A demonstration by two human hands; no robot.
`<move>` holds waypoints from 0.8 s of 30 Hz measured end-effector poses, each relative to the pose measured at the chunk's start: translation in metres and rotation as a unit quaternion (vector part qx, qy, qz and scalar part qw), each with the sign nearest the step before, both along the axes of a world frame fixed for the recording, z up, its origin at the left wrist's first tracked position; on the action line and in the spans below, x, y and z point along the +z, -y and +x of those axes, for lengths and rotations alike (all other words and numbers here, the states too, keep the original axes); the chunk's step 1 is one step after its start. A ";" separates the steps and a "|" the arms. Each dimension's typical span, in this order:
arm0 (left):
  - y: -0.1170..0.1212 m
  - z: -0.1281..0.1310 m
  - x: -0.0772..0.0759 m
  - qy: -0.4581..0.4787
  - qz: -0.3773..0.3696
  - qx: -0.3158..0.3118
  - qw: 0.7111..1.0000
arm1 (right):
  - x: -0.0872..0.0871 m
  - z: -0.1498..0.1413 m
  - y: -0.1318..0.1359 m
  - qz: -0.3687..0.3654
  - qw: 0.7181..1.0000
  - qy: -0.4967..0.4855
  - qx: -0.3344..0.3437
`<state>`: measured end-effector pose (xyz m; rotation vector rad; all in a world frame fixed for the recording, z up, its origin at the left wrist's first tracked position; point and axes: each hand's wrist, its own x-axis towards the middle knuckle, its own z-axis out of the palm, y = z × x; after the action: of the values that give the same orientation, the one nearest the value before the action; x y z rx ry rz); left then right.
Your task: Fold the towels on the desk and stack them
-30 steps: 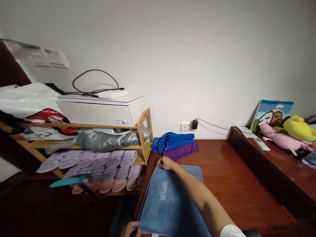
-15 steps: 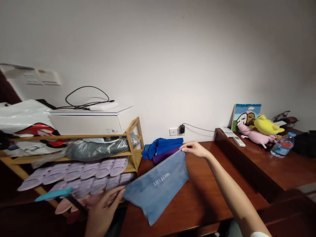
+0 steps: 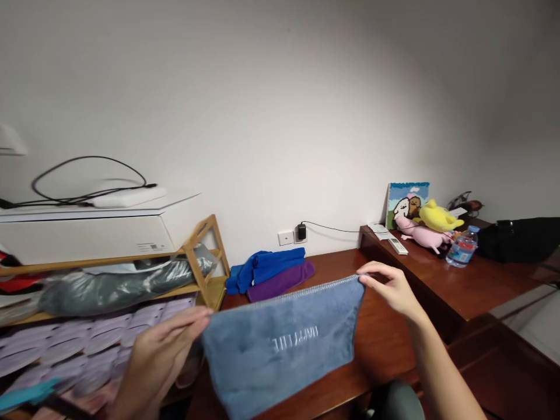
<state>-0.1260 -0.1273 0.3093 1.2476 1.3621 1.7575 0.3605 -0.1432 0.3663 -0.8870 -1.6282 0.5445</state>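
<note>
A blue-grey towel (image 3: 284, 344) with white stitched lettering hangs stretched between my two hands above the brown table. The lettering reads upside down. My left hand (image 3: 161, 350) pinches its upper left corner, and my right hand (image 3: 389, 286) pinches the upper right one between thumb and fingers. The upper edge is pulled nearly straight and slopes up to the right. Behind the towel, a folded bright blue cloth (image 3: 266, 268) and a purple cloth (image 3: 282, 281) lie on the table (image 3: 336, 265) near the wall.
A wooden rack (image 3: 205, 256) at left bears a white box (image 3: 87, 236), a bagged dark bundle (image 3: 118, 286) and several lilac slippers (image 3: 100, 326). On the raised desk at right are a remote (image 3: 398, 246), plush toys (image 3: 422, 235) and a water bottle (image 3: 462, 248). A charger (image 3: 301, 231) sits in the wall socket.
My hands have spread further apart, pulling the towel wider and its upper edge flatter. The towel has come nearer the camera. The view has turned to the right.
</note>
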 end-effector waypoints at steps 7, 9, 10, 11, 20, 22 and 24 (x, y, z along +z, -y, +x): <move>-0.135 0.079 -0.091 -0.071 -0.082 -0.109 0.988 | -0.133 0.018 -0.112 -0.140 0.987 -0.007 -0.079; -0.154 0.098 -0.134 -0.115 -0.109 -0.104 0.982 | -0.183 0.012 -0.141 -0.179 0.975 0.020 -0.130; -0.160 0.106 -0.154 -0.133 -0.121 -0.099 0.979 | -0.206 0.008 -0.152 -0.193 0.969 0.032 -0.151; -0.164 0.112 -0.172 -0.155 -0.132 -0.094 0.975 | -0.226 0.004 -0.160 -0.204 0.964 0.042 -0.166; -0.198 0.114 -0.241 -0.329 -0.087 -0.042 0.939 | -0.303 -0.004 -0.203 -0.218 0.944 0.116 -0.219; -0.196 0.115 -0.244 -0.357 -0.064 -0.025 0.932 | -0.304 -0.008 -0.204 -0.213 0.937 0.128 -0.245; -0.186 0.125 -0.248 -0.378 -0.042 -0.015 0.925 | -0.302 -0.022 -0.197 -0.200 0.926 0.147 -0.285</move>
<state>-0.0013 0.0592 0.0616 1.9955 1.7758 1.1997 0.3384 0.0535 0.0641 -1.7455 -1.4354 0.3416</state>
